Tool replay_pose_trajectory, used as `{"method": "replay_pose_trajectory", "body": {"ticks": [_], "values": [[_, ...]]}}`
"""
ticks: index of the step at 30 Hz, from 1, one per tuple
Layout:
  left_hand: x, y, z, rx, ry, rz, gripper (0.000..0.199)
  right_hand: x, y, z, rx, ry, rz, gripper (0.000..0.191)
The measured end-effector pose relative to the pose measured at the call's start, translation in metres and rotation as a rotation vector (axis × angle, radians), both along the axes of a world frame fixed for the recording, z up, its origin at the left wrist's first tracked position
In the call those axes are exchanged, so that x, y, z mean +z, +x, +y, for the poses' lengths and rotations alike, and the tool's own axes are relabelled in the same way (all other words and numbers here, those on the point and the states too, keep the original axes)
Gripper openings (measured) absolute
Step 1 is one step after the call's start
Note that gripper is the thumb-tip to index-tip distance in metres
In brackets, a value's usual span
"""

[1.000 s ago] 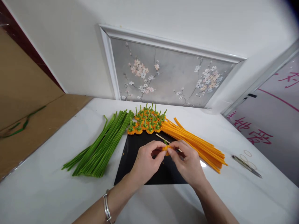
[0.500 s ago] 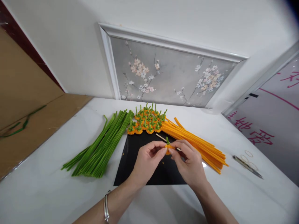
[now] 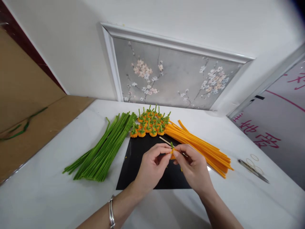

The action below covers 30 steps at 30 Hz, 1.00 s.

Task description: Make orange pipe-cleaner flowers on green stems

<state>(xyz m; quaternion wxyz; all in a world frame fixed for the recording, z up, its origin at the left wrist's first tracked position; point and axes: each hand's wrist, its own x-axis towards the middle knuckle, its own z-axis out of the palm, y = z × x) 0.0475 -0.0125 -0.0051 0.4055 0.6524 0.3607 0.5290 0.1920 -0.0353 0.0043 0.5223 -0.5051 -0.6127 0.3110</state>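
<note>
A small orange pipe-cleaner pumpkin [image 3: 173, 154] with a green stem is pinched between both hands above a black mat [image 3: 133, 171]. My left hand [image 3: 152, 163] grips its left side with thumb and fingertips. On its right side, the thumb and fingers of my right hand [image 3: 194, 165] are closed on it too; part of the pumpkin is hidden by the fingers. Behind the hands lies a thin pale stick [image 3: 165, 140], partly covered. Several finished pumpkins [image 3: 150, 122] with upright green stems stand grouped at the mat's far edge.
Green pipe cleaners [image 3: 105, 152] lie in a bundle to the left, orange ones [image 3: 200, 144] to the right. Farther right are pointed metal tweezers [image 3: 254, 171] and thin rubber bands [image 3: 254, 162]. Cardboard [image 3: 59, 111] borders the white table on the left; a wall stands behind.
Both hands have shifted very slightly right with the pumpkin, and its stem has turned a little. A small orange strand now shows below the right hand.
</note>
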Motion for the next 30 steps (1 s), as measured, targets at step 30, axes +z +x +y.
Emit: {"method": "replay_pose_trajectory", "body": {"ticks": [30], "values": [[0.001, -0.0043, 0.0035, 0.021, 0.059, 0.216, 0.012, -0.0025, -0.0032, 0.0007, -0.066, 0.25, -0.362, 0.013]]}}
